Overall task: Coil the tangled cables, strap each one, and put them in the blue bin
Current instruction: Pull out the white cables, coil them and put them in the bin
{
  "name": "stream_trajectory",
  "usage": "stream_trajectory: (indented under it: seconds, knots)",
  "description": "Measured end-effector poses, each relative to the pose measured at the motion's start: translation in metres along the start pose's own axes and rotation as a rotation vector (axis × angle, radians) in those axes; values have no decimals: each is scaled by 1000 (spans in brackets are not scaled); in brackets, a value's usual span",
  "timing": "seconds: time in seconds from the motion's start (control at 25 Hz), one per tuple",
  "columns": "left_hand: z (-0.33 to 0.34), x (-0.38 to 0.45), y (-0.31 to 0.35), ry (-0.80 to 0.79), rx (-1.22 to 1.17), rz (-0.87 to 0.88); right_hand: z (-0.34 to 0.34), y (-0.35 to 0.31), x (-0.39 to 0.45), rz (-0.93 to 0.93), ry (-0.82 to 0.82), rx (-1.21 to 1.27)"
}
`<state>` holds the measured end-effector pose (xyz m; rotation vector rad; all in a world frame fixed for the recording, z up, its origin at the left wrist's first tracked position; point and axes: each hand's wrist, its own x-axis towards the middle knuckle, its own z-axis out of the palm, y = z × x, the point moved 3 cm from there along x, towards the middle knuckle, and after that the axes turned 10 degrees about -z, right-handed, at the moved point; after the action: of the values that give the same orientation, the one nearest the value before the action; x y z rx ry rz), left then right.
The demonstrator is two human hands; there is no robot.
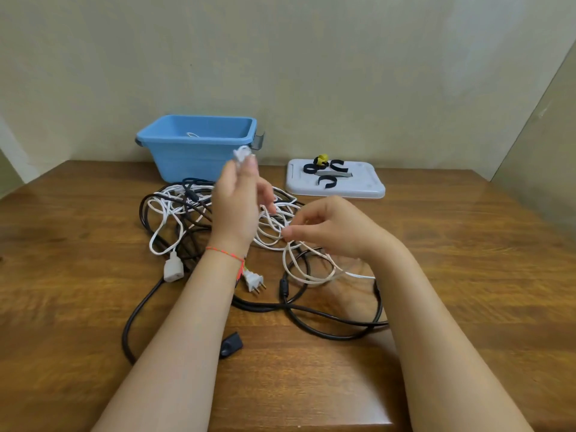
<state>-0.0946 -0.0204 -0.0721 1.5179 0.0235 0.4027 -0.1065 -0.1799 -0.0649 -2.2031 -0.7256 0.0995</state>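
Two forearms reach over the cable tangle (218, 232) on the table (467, 275): right hand (330, 227) pinches a white cord, left hand (238, 201) raised w/ a white end in its fingertips, blue bin (193, 157) & gray lid (367, 185) w/ straps (327, 181) behind.

A bin (199, 154) is sitting at the back of the desk (467, 275), against the wall. To its right, a tray (367, 185) is holding several straps (327, 181). In front of both, tangled cables (174, 210) are lying across the desk's middle, with two hands reaching over them: left hand (237, 210), right hand (336, 227).
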Motion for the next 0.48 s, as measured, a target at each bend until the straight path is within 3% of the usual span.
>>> stream_trajectory:
  seconds: [0.12,0.36,0.48]
  knots:
    - [11,-6,1,-164,263,39,-3,-11,-6,-106,27,292]
    - [6,-7,6,-415,268,-123,-25,2,-4,-143,418,371]
    - [9,-14,5,-654,200,-238,-25,8,0,-149,501,437]
